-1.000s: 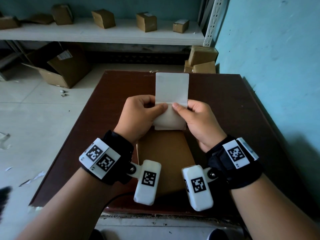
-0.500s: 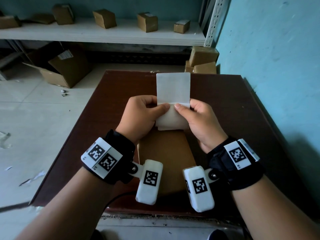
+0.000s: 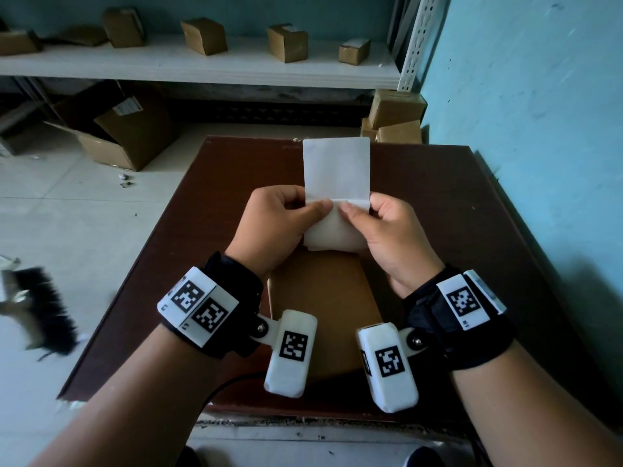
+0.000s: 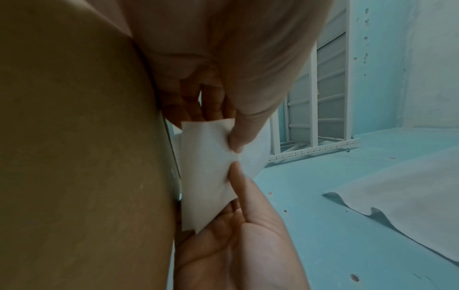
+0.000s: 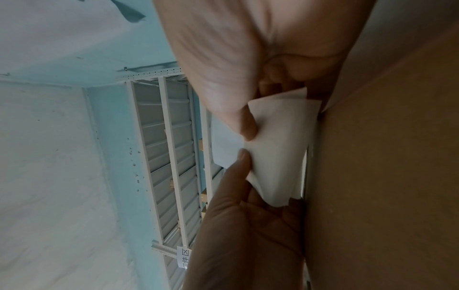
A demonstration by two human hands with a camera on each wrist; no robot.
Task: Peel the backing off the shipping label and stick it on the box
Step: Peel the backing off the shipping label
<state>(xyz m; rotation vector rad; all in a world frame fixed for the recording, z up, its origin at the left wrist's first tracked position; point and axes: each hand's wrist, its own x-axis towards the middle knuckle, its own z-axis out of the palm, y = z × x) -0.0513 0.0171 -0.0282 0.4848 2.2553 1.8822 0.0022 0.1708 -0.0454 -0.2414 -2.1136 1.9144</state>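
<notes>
Bench: dark brown top; carries the box.
Box: flat brown cardboard, lying on the bench between the wrists, below the label.
Label: white sheet held above the box's far end; upper part upright, lower part folded toward the person.
Left hand: thumb and fingers pinch the label at the fold.
Right hand: pinches the label at the fold, thumb tips nearly touching.
</notes>
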